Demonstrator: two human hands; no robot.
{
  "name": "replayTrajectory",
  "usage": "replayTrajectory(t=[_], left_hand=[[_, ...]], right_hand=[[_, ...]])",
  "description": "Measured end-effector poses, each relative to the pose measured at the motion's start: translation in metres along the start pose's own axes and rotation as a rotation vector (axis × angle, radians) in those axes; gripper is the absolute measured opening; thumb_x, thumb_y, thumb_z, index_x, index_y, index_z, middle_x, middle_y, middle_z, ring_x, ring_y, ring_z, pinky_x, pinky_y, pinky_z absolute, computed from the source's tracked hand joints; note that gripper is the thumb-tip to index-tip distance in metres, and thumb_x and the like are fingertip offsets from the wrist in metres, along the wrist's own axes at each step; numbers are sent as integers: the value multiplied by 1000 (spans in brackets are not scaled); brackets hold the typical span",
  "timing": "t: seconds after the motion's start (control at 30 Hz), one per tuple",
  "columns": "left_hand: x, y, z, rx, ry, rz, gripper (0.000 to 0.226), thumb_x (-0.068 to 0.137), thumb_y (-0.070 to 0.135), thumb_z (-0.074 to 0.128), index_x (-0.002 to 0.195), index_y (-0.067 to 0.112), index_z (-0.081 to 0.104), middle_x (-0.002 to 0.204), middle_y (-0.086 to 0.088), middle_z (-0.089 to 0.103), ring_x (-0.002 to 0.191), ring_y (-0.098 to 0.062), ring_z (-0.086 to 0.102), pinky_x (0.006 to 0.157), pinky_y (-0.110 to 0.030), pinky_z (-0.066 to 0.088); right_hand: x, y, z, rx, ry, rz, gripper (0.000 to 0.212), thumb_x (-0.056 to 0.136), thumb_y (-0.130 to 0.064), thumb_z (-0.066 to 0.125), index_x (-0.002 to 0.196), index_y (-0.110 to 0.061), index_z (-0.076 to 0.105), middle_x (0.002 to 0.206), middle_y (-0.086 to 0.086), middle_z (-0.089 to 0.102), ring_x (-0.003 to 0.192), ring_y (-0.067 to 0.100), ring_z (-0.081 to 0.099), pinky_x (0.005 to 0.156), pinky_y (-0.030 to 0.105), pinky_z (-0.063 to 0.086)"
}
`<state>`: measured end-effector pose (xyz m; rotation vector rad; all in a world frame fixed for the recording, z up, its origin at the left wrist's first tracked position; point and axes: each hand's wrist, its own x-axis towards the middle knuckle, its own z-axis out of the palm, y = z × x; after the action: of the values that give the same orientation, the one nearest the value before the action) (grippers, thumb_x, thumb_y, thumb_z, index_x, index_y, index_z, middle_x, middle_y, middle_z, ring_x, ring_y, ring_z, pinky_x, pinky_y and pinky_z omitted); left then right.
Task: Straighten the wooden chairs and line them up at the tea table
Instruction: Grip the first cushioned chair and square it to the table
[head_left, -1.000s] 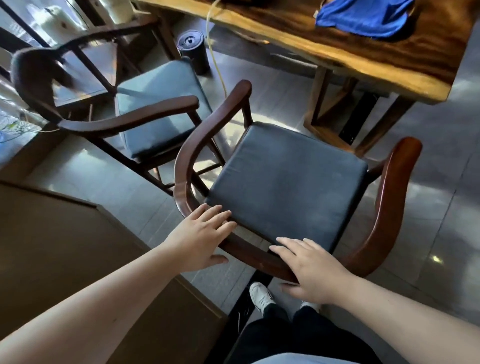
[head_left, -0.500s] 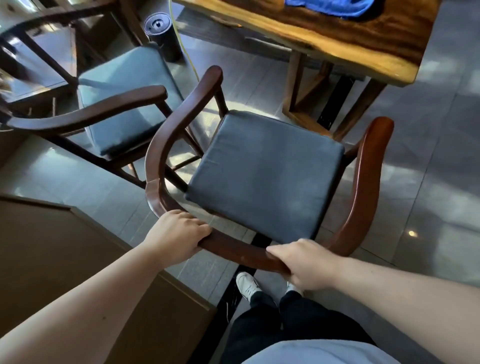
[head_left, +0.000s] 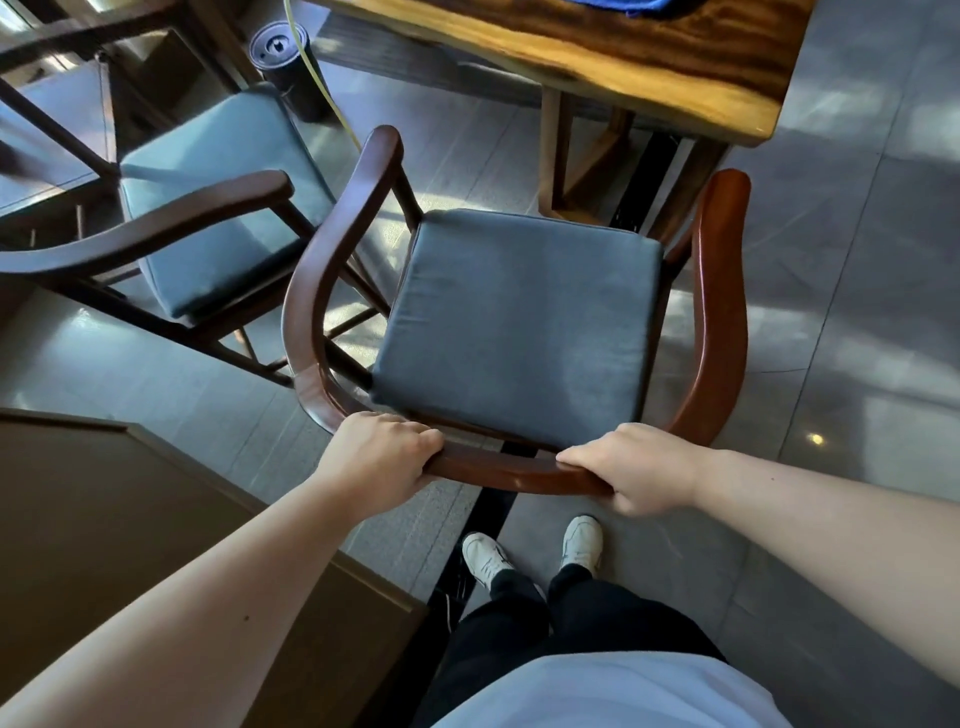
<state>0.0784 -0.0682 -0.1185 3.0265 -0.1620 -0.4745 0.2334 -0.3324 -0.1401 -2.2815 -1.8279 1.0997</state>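
A wooden armchair (head_left: 722, 291) with a dark cushion stands right in front of me, facing the tea table (head_left: 675, 67). My left hand (head_left: 382, 460) grips the curved back rail at its left bend. My right hand (head_left: 631, 470) grips the same rail further right. A second wooden armchair (head_left: 156, 228) with a bluish cushion stands to the left, turned at an angle, its arm close to the first chair's left arm. The table's leg frame (head_left: 558, 150) is just beyond the front of the held chair.
A dark cylindrical bin (head_left: 285, 62) and a yellow cable (head_left: 322, 88) are on the floor beyond the left chair. A brown cabinet top (head_left: 130, 519) fills the lower left. A blue cloth (head_left: 649, 6) lies on the table. My feet (head_left: 530, 553) stand behind the chair.
Both hands went from resting open on the back rail to closed around it. The chair now sits squarer to the table and nearer its leg frame.
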Motion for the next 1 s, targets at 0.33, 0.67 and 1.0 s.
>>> replayTrajectory(t=[0.33, 0.67, 1.0], left_hand=[[-13, -28, -3, -56, 95, 95, 26, 80, 47, 63, 92, 24, 66, 82, 10, 68, 80, -18, 64, 67, -35, 55], [2, -91, 2, -62, -36, 373, 18, 85, 41, 54, 92, 27, 63, 80, 12, 68, 72, -13, 66, 55, -31, 55], [29, -164, -18, -14, 24, 377, 18, 71, 31, 76, 83, 23, 64, 70, 9, 66, 65, -18, 66, 51, -32, 54]], right_hand=[[-3, -7, 11, 69, 56, 129, 53, 68, -29, 40, 120, -29, 53, 113, -7, 69, 100, 24, 64, 79, 41, 52], [25, -68, 13, 179, 310, 296, 40, 80, -41, 53, 117, -27, 61, 115, -8, 70, 103, 24, 65, 82, 44, 53], [83, -87, -13, 210, 475, 382, 23, 76, -38, 56, 94, -26, 63, 90, -7, 72, 82, 28, 67, 62, 37, 51]])
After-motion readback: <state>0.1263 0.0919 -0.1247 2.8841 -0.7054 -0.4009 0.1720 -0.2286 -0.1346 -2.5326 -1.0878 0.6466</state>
